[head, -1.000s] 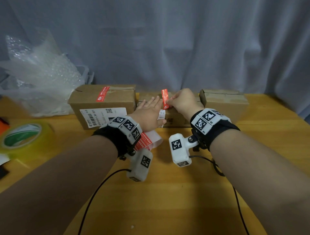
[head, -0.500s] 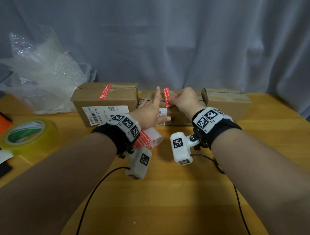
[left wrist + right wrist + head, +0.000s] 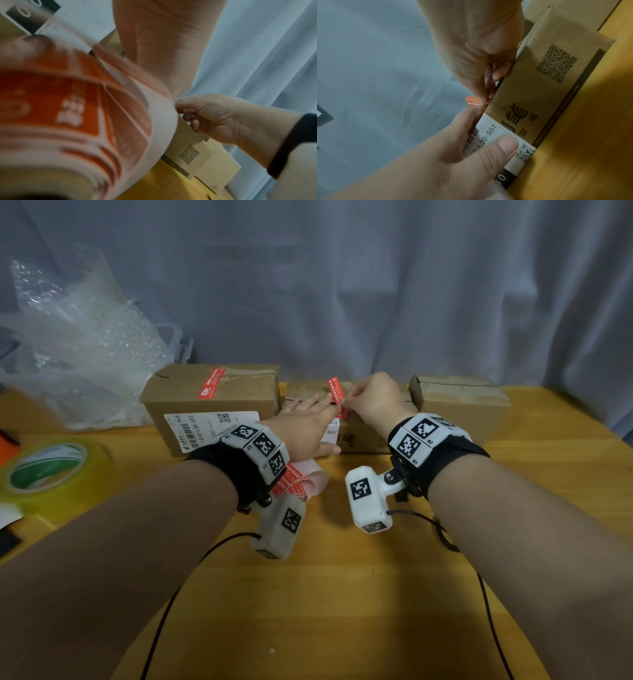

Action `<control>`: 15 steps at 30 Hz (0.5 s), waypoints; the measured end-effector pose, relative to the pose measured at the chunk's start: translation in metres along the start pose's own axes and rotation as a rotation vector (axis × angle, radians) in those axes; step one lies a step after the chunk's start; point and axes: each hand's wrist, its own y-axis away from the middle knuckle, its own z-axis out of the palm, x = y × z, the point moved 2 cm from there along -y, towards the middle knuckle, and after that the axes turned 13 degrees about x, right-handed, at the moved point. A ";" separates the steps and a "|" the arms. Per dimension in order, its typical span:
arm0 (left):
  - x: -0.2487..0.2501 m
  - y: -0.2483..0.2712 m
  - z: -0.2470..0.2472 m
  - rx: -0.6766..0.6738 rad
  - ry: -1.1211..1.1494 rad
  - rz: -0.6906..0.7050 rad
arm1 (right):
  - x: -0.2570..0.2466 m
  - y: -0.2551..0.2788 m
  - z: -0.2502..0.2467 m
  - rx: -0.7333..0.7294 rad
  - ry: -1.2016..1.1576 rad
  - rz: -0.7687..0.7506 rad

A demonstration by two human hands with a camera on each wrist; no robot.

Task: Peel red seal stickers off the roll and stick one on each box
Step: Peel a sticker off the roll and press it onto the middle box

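Observation:
Three brown cardboard boxes stand in a row at the back of the table. The left box carries a red seal sticker across its top seam. My right hand pinches a loose red sticker upright over the top front edge of the middle box. The sticker's tip shows beyond my fingers. My left hand lies flat on that box, thumb pressed on its white label. The sticker roll lies under my left wrist and fills the left wrist view. The right box bears no sticker.
A yellow-green tape roll sits at the left edge of the wooden table. Crumpled bubble wrap is piled at the back left. A grey curtain hangs behind the boxes. Wrist camera cables trail across the table.
My left index finger, raised beside the sticker half a second ago, lies flat on the middle box again. The right hand keeps its pinch on the sticker, almost in the same place.

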 end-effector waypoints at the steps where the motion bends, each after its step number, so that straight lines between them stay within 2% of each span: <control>1: 0.001 0.001 -0.001 -0.003 -0.009 0.002 | 0.000 0.000 -0.002 0.002 0.029 -0.026; 8: 0.002 0.001 -0.002 -0.020 -0.024 -0.005 | 0.010 0.009 -0.012 0.037 0.071 -0.116; 15: 0.003 0.000 -0.002 -0.040 -0.026 -0.014 | 0.009 -0.002 -0.001 -0.014 -0.014 -0.077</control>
